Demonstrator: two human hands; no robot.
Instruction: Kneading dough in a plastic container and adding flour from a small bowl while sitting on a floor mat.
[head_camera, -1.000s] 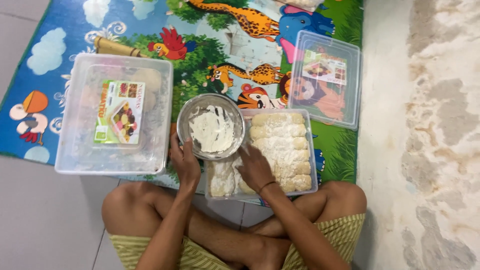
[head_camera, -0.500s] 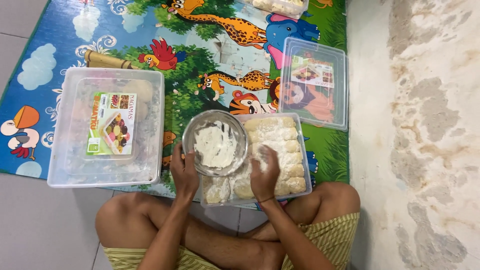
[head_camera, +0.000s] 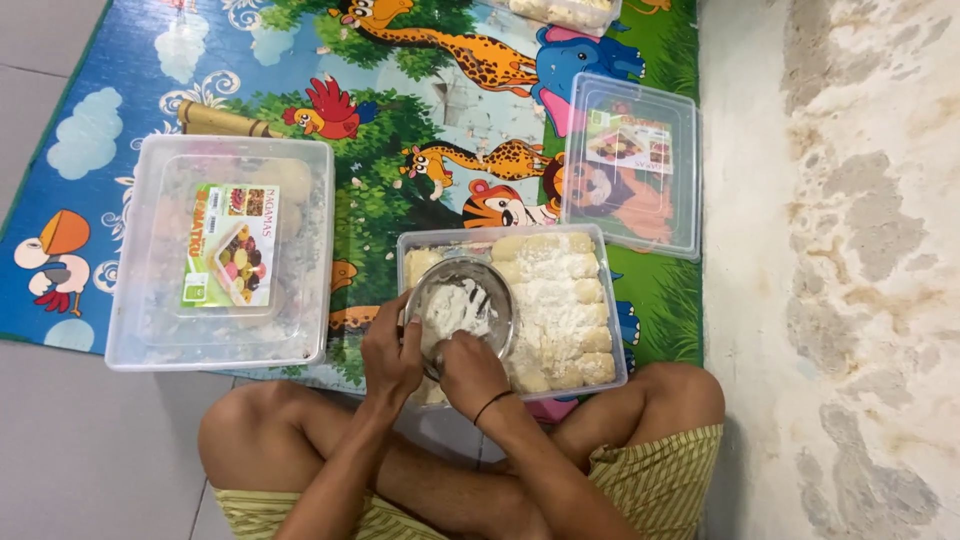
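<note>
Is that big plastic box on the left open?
No, the big clear box left of the hands has its lid on, with a colourful label on top, while the tray of pale dough pieces lies uncovered.

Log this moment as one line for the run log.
left hand: holds round metal bowl | right hand: in bowl's white powder | under: clear plastic tray of dusted rolls

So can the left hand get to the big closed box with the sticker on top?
Probably yes. The left hand is holding the metal bowl, but the lidded box sits just to its left on the mat, nothing between.
</note>
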